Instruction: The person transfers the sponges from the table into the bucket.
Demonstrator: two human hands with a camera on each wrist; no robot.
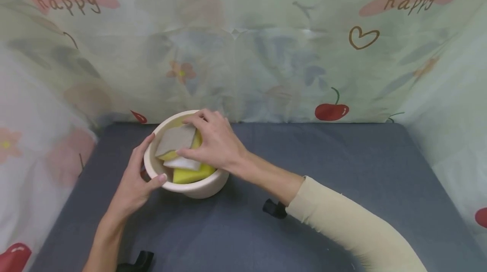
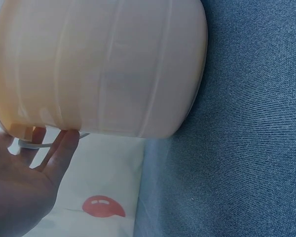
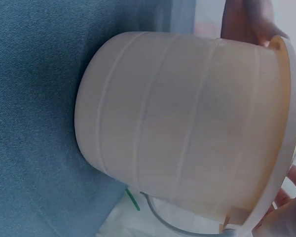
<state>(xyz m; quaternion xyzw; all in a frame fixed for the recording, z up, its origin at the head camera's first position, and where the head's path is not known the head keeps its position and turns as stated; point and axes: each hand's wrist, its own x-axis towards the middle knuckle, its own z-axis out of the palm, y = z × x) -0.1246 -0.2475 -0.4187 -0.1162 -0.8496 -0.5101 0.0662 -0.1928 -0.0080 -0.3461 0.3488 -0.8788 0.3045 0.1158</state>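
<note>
A cream plastic bucket point(image 1: 205, 190) stands upright at the back left of the dark cloth surface. My left hand point(image 1: 132, 184) grips its left side, the thumb over the rim and the fingers along the outer wall. Inside the bucket's mouth, my right hand point(image 1: 217, 141) pinches a grey-topped yellow sponge point(image 1: 176, 140) between thumb and fingers. Under that sponge lie a white sponge-like piece point(image 1: 183, 163) and a bright yellow one point(image 1: 192, 174). The bucket's bottom inside is hidden. In the right wrist view, the ribbed bucket wall point(image 3: 153, 113) covers most of the pieces.
A thin grey wire handle point(image 3: 172, 224) hangs along the bucket's outside. Patterned curtains point(image 1: 243, 73) enclose the dark cloth surface point(image 1: 323, 157) at the back and both sides. Black fittings point(image 1: 274, 208) show by both forearms.
</note>
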